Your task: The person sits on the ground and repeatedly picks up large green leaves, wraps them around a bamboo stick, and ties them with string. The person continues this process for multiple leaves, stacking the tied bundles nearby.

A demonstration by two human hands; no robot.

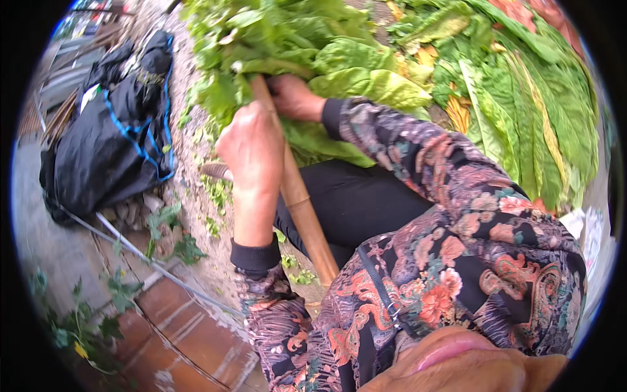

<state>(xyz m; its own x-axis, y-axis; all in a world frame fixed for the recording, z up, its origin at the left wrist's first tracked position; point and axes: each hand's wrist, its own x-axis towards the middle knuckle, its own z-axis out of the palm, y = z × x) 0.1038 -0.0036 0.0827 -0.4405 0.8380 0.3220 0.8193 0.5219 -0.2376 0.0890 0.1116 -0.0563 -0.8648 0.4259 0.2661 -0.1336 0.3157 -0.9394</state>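
A long bamboo pole (302, 208) slants from the leaves down to the front of my floral jacket. My left hand (251, 145) is closed in a fist against the pole's left side, back of the hand up; what its fingers hold is hidden. Just beyond the pole, my right hand (297, 98) reaches in at the base of a heap of large green leaves (353, 62). The pole and leaves cover its fingers, so its grip does not show. A brown rounded thing (215, 171) pokes out beside my left wrist, partly hidden.
Big leaves (522, 111), some yellowing, are piled at the right. Dry orange leaf bits (458, 112) lie between the heaps. To the left are a black bag (108, 140) with blue cord, a thin pipe (130, 248), a leafy vine (117, 291) and reddish tiles (166, 326).
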